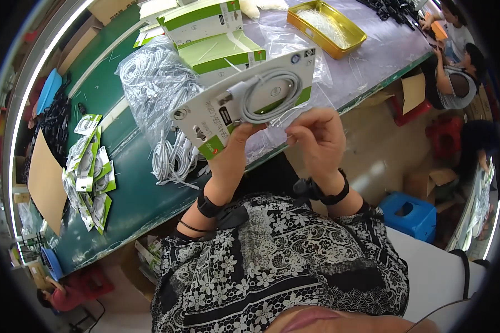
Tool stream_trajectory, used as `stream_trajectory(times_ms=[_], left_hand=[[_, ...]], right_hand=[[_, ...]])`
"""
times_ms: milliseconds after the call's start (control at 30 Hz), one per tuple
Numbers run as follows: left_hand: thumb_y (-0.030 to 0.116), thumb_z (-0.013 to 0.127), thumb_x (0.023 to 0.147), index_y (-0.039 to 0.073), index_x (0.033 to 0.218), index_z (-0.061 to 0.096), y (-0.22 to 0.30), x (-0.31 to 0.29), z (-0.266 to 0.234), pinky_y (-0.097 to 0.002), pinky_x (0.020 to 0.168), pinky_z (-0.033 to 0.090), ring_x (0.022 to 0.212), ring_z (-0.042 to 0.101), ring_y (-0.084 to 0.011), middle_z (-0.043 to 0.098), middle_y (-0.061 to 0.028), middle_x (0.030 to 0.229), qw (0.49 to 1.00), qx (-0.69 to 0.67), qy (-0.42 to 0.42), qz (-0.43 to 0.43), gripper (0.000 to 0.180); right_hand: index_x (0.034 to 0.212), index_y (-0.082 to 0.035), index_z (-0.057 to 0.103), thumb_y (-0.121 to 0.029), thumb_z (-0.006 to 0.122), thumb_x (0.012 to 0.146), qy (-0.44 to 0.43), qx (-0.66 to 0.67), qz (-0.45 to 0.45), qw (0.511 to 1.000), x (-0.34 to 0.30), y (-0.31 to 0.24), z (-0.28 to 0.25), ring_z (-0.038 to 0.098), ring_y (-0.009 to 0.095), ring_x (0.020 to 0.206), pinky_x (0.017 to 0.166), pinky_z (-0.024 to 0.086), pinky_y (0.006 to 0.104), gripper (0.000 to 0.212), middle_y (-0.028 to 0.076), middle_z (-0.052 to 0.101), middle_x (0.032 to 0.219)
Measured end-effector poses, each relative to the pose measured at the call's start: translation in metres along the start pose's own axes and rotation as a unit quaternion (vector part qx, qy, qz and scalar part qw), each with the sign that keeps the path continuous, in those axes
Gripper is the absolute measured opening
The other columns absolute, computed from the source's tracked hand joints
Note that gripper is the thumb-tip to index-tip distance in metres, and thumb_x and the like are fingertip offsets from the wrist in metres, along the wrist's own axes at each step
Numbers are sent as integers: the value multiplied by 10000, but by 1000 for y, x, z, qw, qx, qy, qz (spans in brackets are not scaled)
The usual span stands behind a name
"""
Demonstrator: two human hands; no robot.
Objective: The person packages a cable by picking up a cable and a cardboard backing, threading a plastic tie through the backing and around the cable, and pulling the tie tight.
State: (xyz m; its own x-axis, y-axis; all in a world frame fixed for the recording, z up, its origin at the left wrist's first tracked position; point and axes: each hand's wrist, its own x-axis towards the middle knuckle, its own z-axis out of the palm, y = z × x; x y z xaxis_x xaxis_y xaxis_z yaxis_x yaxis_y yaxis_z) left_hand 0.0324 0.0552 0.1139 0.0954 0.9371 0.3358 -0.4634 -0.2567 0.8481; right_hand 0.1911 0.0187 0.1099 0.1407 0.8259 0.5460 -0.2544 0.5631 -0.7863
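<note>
My left hand [230,152] grips the lower edge of a white and green packaging card [205,111], holding it tilted above the table's near edge. A grey-white USB cable [286,99] lies coiled against the card's face, its plug toward the left. Just right of the card, my right hand [321,141] is closed with thumb and fingertips together. Thin pale strands, like tie ends, show between it and the coil; whether the fingers hold one is too small to tell. Below the card's left corner lie loose coiled cables [172,158].
A clear bag of cables [150,77] and stacked green and white cards [219,53] stand behind. A yellow tray [341,51] holds thin white ties. Carded cables [86,175] are piled left beside a cardboard sheet [44,183]. A blue stool [408,213] stands right; other people sit nearby.
</note>
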Motion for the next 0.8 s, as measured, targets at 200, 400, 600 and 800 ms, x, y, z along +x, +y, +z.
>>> stream_trajectory(times_ms=[200,400,600,800], left_hand=[[-4,534,912,-57,1180,494,0,-1,5,-378,833,561,960,629,-258,602,-134,1091,997,-71,32,-14,277],[24,524,928,-20,1234,457,-6,-5,-3,-398,858,559,1006,614,-238,585,-121,1133,999,-28,19,-24,316],[62,541,933,15,1254,451,-11,-5,-1,-383,858,555,1028,605,-220,578,-106,1150,989,-116,39,-80,336],[70,548,931,27,1264,441,-15,-5,0,-384,842,563,1028,603,-225,571,-108,1157,993,-95,45,-49,352]], right_hand=[[936,-5,623,99,659,762,-29,-371,-131,919,31,-29,21,613,166,650,558,480,259,206,80,608,796],[875,-7,645,64,671,751,-45,-405,-105,907,32,-25,24,605,213,622,540,472,283,145,94,593,742],[904,-19,636,36,668,747,-47,-445,-117,886,27,-18,25,597,257,627,546,484,329,169,99,598,758],[910,-24,632,38,664,736,-57,-477,-114,870,28,-24,26,595,269,645,560,489,349,188,102,594,764]])
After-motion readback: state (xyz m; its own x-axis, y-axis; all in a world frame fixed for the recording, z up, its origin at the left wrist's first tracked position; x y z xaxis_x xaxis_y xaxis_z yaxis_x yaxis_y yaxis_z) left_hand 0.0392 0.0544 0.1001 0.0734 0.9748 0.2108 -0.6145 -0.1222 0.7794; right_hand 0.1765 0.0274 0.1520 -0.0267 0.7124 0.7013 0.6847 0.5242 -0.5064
